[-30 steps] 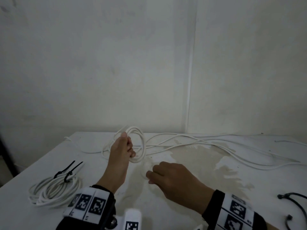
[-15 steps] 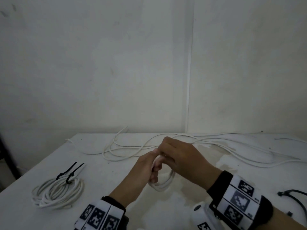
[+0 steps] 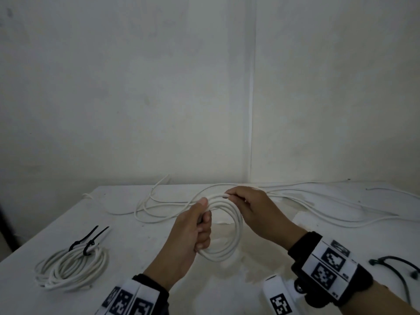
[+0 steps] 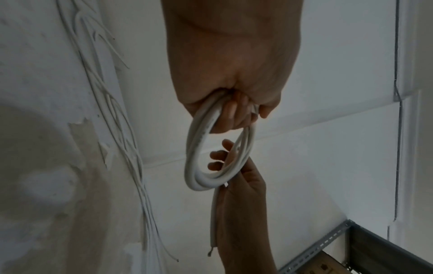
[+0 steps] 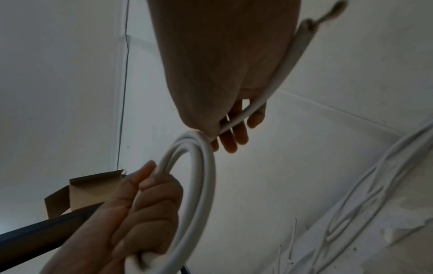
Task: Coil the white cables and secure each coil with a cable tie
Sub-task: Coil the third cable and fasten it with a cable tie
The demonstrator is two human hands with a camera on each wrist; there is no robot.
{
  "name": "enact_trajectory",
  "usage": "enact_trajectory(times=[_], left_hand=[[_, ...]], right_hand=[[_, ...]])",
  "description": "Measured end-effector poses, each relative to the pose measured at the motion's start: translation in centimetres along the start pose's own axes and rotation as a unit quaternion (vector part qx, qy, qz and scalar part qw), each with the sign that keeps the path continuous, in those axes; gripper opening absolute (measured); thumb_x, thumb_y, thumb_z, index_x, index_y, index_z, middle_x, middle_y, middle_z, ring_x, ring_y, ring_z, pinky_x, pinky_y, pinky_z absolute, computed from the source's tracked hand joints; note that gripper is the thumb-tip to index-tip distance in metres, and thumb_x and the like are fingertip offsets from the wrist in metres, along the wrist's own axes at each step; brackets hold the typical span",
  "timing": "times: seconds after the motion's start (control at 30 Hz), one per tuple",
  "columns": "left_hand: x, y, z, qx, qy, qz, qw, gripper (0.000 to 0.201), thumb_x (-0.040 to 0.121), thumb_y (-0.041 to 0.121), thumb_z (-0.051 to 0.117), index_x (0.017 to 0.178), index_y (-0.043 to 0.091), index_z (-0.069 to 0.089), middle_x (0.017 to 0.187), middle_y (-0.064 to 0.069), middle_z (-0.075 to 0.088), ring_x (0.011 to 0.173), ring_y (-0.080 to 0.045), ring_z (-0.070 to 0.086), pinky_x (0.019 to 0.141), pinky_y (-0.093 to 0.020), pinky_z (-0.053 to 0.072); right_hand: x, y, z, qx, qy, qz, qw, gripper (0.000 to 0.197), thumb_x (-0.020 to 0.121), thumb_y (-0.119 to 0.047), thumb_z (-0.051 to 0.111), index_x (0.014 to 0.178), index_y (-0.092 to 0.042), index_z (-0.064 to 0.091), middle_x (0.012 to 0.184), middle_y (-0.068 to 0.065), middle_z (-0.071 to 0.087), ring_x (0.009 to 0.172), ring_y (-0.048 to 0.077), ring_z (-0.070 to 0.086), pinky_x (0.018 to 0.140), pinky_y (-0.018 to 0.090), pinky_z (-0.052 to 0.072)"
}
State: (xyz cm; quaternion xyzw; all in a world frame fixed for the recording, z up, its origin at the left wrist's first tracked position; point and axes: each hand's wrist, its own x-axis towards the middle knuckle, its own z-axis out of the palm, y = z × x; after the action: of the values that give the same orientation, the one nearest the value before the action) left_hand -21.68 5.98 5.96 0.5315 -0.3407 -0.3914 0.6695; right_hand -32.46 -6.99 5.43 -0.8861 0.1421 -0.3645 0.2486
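A white cable coil [image 3: 229, 226] of several loops hangs upright above the table's middle. My left hand [image 3: 193, 233] grips its near-left side in a fist; the same coil [image 4: 199, 153] shows below my curled fingers in the left wrist view. My right hand [image 3: 252, 208] pinches the cable at the coil's top, and the cable's free end [image 5: 302, 37] runs back along my palm. Loose white cables [image 3: 329, 205] trail across the far side of the table. A finished coil [image 3: 70, 269] bound with a black cable tie [image 3: 89, 241] lies at the near left.
Another black cable tie [image 3: 395, 267] lies near the table's right edge. The white table [image 3: 127, 244] stands in a corner of two white walls. A brown patch of worn surface [image 3: 256, 264] lies under my hands. A cardboard box [image 5: 77, 192] and a metal shelf frame [image 4: 332, 241] stand beyond the table.
Both hands lifted the coil and held it upright. My right hand came from the table to the coil's top, laying on another loop, and the coil has grown larger.
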Motion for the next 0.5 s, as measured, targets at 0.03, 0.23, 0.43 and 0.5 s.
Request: enact_trajectory(times=[0.03,0.23,0.43,0.5], left_hand=[[0.1,0.0,-0.1,-0.011,0.006,0.003,1.000,0.041,0.095,0.032,0.039,0.059,0.013,0.038,0.045,0.007,0.024,0.034,-0.003,0.018,0.033,-0.015,0.019],[0.6,0.5,-0.9,-0.074,0.024,0.017,0.997,0.042,0.095,0.032,0.040,0.058,0.013,0.040,0.045,0.007,0.026,0.032,-0.002,0.019,0.031,-0.014,0.021],[0.8,0.1,-0.6,-0.101,0.021,0.014,0.995,0.044,0.095,0.034,0.039,0.055,0.015,0.040,0.044,0.007,0.024,0.031,-0.002,0.019,0.030,-0.014,0.021],[0.9,0.0,-0.6,-0.101,0.023,0.011,0.995,0.044,0.095,0.034,0.040,0.055,0.015,0.040,0.044,0.007,0.024,0.032,-0.002,0.019,0.031,-0.014,0.021]], right_hand=[[-0.1,0.1,0.0,-0.030,-0.005,0.003,1.000,0.028,0.093,-0.027,0.047,0.100,-0.010,0.067,0.086,-0.004,0.058,0.079,0.008,0.051,0.071,0.014,0.038],[-0.8,-0.3,-0.9,-0.081,-0.080,0.085,0.990,0.029,0.092,-0.025,0.053,0.079,-0.002,0.064,0.066,-0.004,0.043,0.059,0.007,0.042,0.063,0.024,0.032],[-1.2,-1.1,-0.3,0.208,-0.017,0.193,0.959,0.015,0.090,-0.004,0.054,0.082,-0.009,0.066,0.066,0.006,0.060,0.051,0.008,0.060,0.058,0.021,0.055],[-1.3,-1.7,-0.3,0.294,-0.024,0.220,0.930,0.022,0.094,-0.009,0.047,0.083,-0.006,0.066,0.072,0.005,0.064,0.061,0.011,0.062,0.063,0.024,0.057]])
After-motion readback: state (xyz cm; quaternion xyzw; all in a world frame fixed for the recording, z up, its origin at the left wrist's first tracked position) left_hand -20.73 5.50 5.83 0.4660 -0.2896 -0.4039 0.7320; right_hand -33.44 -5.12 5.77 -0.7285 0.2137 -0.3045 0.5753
